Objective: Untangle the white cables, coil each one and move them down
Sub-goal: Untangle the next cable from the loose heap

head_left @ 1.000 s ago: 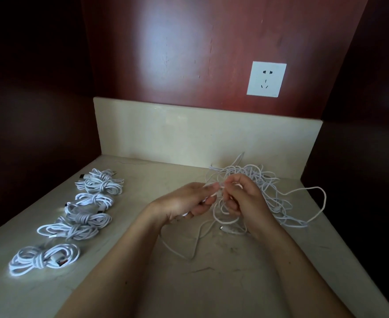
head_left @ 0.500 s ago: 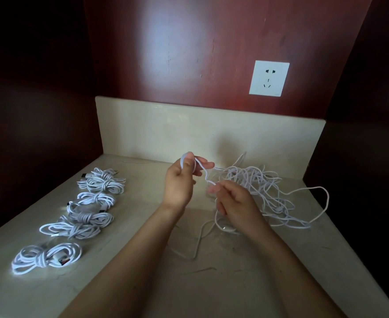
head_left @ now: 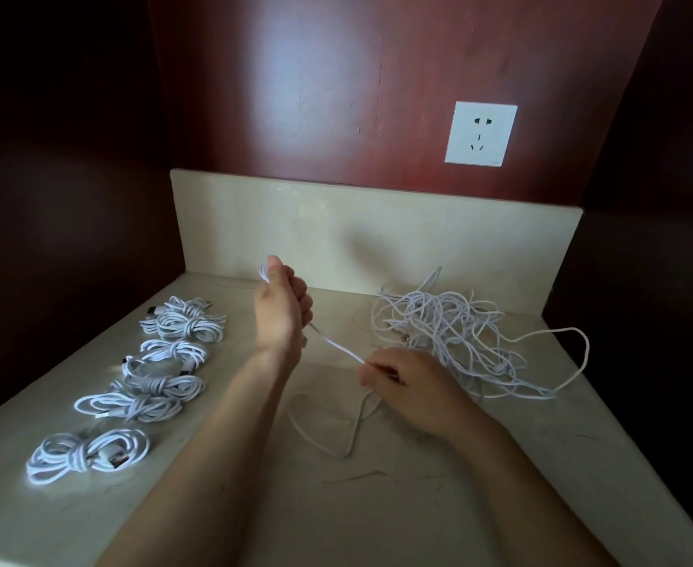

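Observation:
A tangle of white cables [head_left: 455, 333] lies on the beige counter [head_left: 398, 505] at the right, near the back wall. One white cable [head_left: 336, 345] runs taut between my hands. My left hand [head_left: 281, 308] is raised at centre and grips the cable's end in curled fingers. My right hand [head_left: 402, 386] sits lower, in front of the tangle, and pinches the same cable; a slack loop of it [head_left: 324, 435] trails on the counter below. Several coiled white cables [head_left: 164, 374] lie in a row on the left.
A beige backsplash [head_left: 377, 235] and a red-brown wall with a white socket [head_left: 480, 133] close the back. Dark side panels stand left and right. The nearest coil [head_left: 87, 454] lies close to the counter's front-left edge.
My left hand has moved left and away from the tangle, drawing the cable out. My right hand has dropped lower and nearer to me, and the stretch of cable between them is longer.

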Demonstrator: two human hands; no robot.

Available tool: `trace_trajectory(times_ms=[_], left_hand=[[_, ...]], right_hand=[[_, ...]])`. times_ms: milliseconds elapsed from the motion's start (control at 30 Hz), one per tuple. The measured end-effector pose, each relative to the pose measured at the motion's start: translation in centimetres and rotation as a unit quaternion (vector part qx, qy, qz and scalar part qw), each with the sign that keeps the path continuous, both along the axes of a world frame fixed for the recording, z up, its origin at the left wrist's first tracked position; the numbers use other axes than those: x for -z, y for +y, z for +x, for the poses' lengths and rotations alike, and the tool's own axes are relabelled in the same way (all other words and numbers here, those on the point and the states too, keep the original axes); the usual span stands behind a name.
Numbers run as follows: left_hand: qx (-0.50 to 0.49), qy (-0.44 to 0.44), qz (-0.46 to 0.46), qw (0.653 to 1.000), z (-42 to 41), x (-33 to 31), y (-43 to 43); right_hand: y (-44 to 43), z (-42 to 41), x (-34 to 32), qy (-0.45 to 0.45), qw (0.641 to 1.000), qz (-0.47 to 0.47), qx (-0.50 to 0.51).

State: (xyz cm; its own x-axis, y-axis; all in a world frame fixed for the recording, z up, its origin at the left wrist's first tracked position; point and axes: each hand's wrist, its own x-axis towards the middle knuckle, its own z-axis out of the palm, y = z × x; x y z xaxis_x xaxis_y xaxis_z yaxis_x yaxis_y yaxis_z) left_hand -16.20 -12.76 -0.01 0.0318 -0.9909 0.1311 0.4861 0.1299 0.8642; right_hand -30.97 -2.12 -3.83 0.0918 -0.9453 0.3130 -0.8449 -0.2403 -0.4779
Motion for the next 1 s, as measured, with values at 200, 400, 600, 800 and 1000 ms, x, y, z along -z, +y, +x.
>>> trace_trajectory(times_ms=[200,400,600,800,1000], left_hand=[[-0.004,-0.38,-0.16,0.911,-0.6,3.7,-1.2],[0.278,-0.459,-0.075,0.841,-1.5,2.3,1.5],[0.443,-0.389,-0.055,0.806,-1.5,1.5,3.2],[0.425,-0.389,-0.123,0.808,-1.5,1.3,3.7],[0.194,-0.352,-0.195,0.894,-2.0,1.5,3.1]], right_hand=[[0.7,0.4,-1.1,-0.017,0.994,-0.101,-0.023],[0.7,0.0,-1.3,-0.01,0.982,-0.186,0.035],[0.2,-1.0,-0.7,-0.116,0.968,-0.188,0.119],[-0.3,-1.5,-0.2,-0.191,0.961,-0.182,0.087],[-0.5,-1.5,0.2,-0.157,0.969,-0.153,0.117]])
